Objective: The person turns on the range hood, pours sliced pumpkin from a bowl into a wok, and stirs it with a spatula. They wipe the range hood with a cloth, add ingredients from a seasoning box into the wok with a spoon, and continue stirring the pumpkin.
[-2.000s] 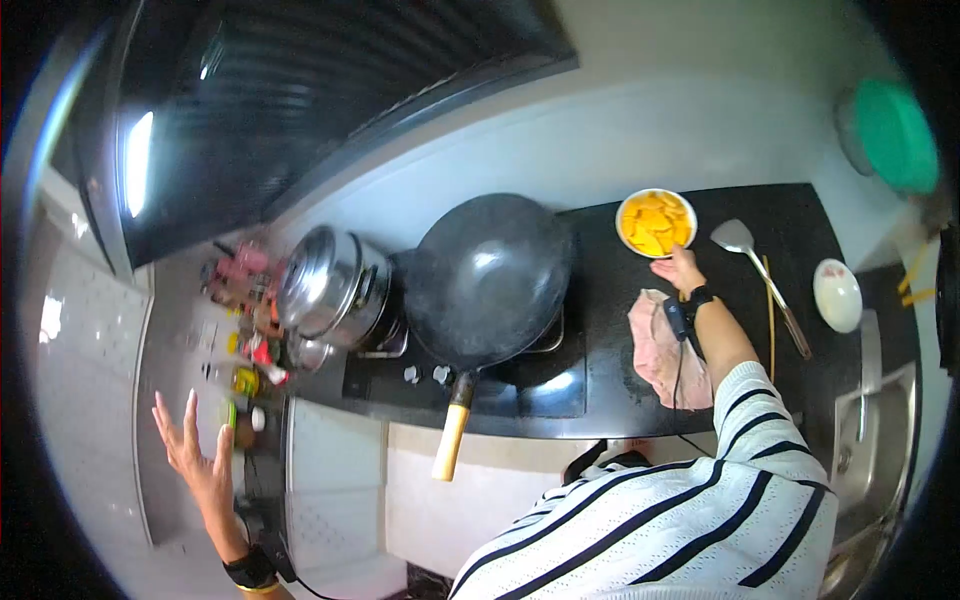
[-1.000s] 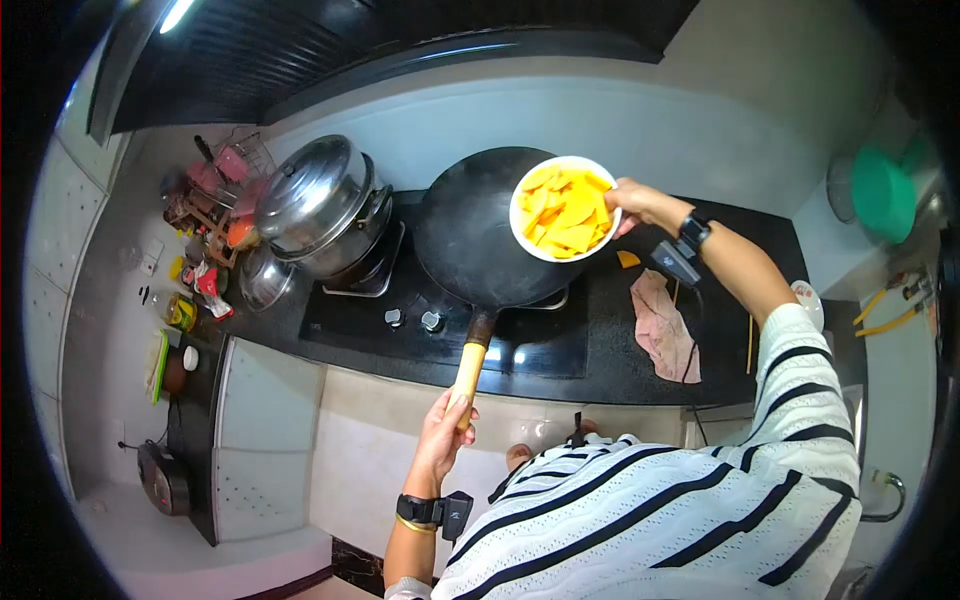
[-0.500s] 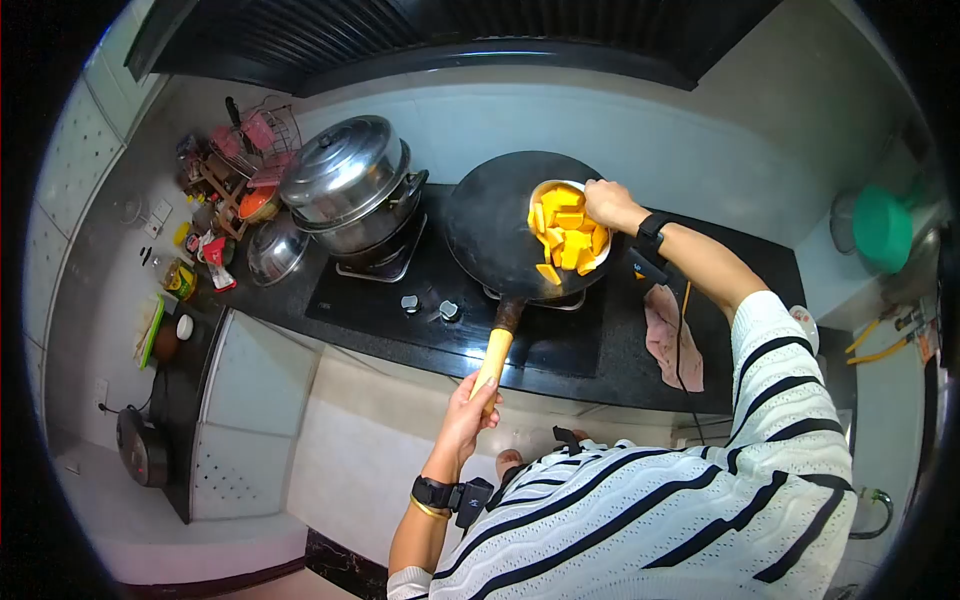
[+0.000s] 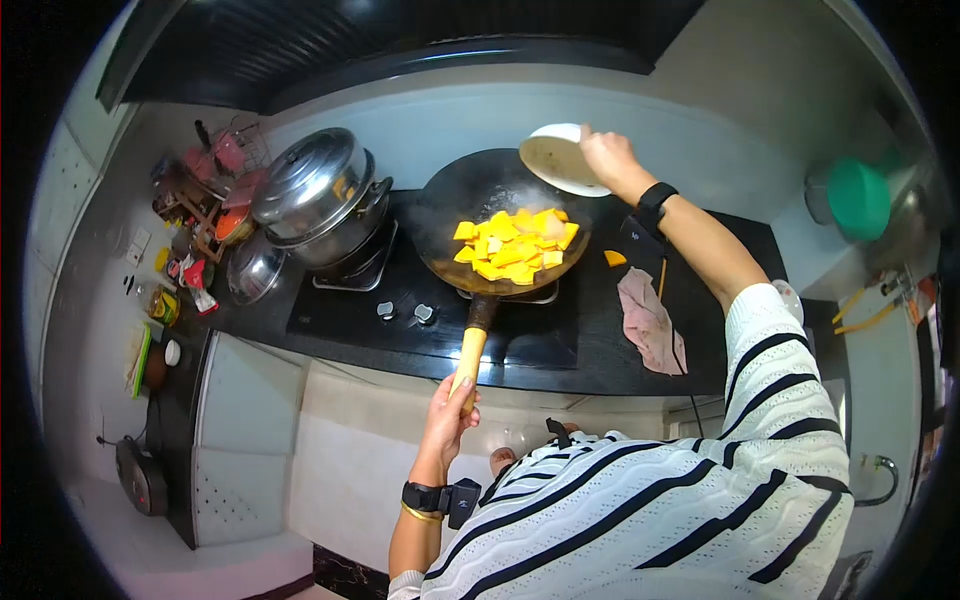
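Observation:
My left hand (image 4: 450, 415) is wrapped round the yellow handle of a dark wok (image 4: 437, 200) on the stove. Orange-yellow pumpkin pieces (image 4: 513, 245) lie heaped in the wok, with a little haze above them. Over the wok's far right rim, my right hand (image 4: 608, 158) grips a white-rimmed plate (image 4: 560, 160) by its edge. The plate is tilted, and no pumpkin shows on it. A single pumpkin piece (image 4: 615, 258) rests on the black counter right of the wok.
A lidded steel steamer pot (image 4: 315, 190) stands on the left burner, with a metal lid (image 4: 255, 270) beside it. Right of the stove lies a pink cloth (image 4: 652, 322) with a cable across it. The range hood (image 4: 420, 45) overhangs the back. A green basin (image 4: 860, 198) is at the far right.
The pumpkin has gone from the plate into the wok, and one piece now lies on the counter. My right hand has lifted the plate up and away. My left hand keeps its hold.

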Motion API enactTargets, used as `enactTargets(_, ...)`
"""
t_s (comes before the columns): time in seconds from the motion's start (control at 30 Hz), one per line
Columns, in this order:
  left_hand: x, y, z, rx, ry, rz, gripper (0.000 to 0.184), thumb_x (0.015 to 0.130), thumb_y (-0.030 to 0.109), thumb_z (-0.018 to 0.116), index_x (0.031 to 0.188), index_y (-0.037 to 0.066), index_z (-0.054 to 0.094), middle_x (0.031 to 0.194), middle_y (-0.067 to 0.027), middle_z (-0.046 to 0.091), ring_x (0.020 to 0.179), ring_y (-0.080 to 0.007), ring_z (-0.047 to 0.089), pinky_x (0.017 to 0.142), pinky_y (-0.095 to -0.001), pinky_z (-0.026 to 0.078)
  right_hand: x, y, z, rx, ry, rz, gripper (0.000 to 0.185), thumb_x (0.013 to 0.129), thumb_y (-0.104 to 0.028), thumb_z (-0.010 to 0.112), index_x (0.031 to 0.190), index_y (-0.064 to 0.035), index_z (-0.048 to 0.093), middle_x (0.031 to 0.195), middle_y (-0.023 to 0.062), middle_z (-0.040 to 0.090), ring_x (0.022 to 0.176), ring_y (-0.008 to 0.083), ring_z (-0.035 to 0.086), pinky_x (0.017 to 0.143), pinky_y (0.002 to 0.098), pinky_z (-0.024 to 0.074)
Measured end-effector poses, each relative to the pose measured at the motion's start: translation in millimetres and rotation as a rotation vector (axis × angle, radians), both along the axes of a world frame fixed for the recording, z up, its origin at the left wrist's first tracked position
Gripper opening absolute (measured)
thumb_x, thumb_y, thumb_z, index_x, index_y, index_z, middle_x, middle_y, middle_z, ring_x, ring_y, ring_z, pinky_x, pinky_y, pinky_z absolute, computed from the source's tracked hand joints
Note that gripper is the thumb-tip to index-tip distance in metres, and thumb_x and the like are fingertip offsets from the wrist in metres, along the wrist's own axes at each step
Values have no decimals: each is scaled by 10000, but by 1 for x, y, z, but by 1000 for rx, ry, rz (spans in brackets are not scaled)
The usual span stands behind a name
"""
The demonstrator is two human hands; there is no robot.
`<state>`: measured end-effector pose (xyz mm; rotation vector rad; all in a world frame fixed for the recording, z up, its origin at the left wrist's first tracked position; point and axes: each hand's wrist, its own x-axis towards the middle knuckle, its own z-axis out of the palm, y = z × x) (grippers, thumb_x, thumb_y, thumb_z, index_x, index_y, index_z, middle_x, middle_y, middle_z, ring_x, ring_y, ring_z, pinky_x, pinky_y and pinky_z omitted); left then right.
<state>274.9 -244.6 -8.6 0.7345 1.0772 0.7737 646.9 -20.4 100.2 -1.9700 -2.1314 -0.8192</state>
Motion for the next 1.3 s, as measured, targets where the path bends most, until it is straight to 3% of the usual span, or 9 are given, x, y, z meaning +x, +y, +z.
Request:
enactTargets(0.07,0,-1,-1,18,-38,27,339,869,267,552,1134,76,458,751,-31,517,488,-82,476,438,-184,400,35,-13,5,6,158,-122,328,771,-75,504,1047,101,493,751,210,632,669,321,648,559,389,529)
enactTargets(0.13,-2,-1,-4,21,-61,-14,353,876,262,541,1161,77,444,751,-34,518,494,-88,482,442,-191,408,70,-46,18,-285,1014,-327,340,784,-79,467,1073,101,486,735,217,624,652,323,647,526,366,542)
enactTargets(0.27,-4,-4,-14,50,-77,78,391,894,332,500,1187,85,427,794,-57,542,519,-105,504,472,-209,436,157,-105,-62,-20,1727,-279,348,793,-76,399,1069,121,471,830,221,610,563,297,631,435,324,550)
enactTargets(0.57,13,-46,-14,-46,-235,412,417,886,470,445,1015,81,520,864,-78,597,688,-153,565,621,-269,463,232,-214,-244,70,2145,-582,405,847,-109,366,1169,135,347,987,275,549,702,332,638,559,357,572)
enactTargets(0.77,22,-53,-3,-21,-177,433,395,895,435,449,1026,69,518,900,-63,591,725,-145,566,624,-265,468,220,-220,-275,119,2440,-610,402,879,-247,450,1102,86,427,850,196,599,639,272,636,508,326,547)
enactTargets(0.8,22,-53,-1,-14,-168,428,395,895,435,449,1026,69,518,900,-63,591,725,-145,566,624,-265,468,215,-229,-263,124,2452,-606,402,879,-247,450,1102,86,427,850,196,599,639,272,636,508,326,547)
enactTargets(0.9,21,-54,-2,-28,-193,417,396,894,433,452,1023,65,518,904,-59,588,731,-149,566,636,-273,468,195,-250,-235,-10,1425,-861,311,805,-304,553,944,-26,544,727,124,639,648,239,635,561,354,493)
enactTargets(1.03,25,-56,-2,-58,-167,483,399,877,455,471,993,78,532,856,-49,606,709,-154,575,625,-283,476,154,-182,-224,36,1276,-119,135,764,-160,572,861,-67,575,738,131,632,698,296,619,612,364,477)
enactTargets(1.3,22,-87,-13,-123,-92,557,494,898,456,425,1214,78,448,885,-73,598,742,-155,559,671,-280,461,97,-30,-260,-446,725,-223,625,597,-181,775,1123,-71,456,1100,178,467,1054,401,419,870,454,411)
